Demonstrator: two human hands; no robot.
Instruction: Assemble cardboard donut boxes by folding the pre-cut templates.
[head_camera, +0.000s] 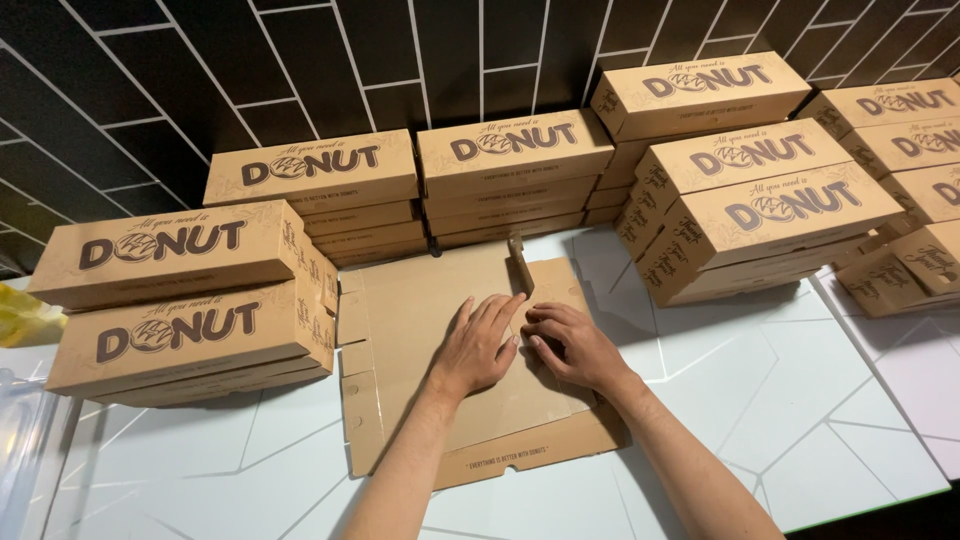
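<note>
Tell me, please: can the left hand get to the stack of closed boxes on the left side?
Probably yes. The left hand rests flat on the unfolded cardboard, and the stack of closed boxes stands just beside that sheet. Nothing lies between them.

Unfolded brown cardboard box blank, flat on table

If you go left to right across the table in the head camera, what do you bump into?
Yellow thing at the edge → left stack of boxes → flat cardboard → left hand → right hand → right stack of boxes.
</note>
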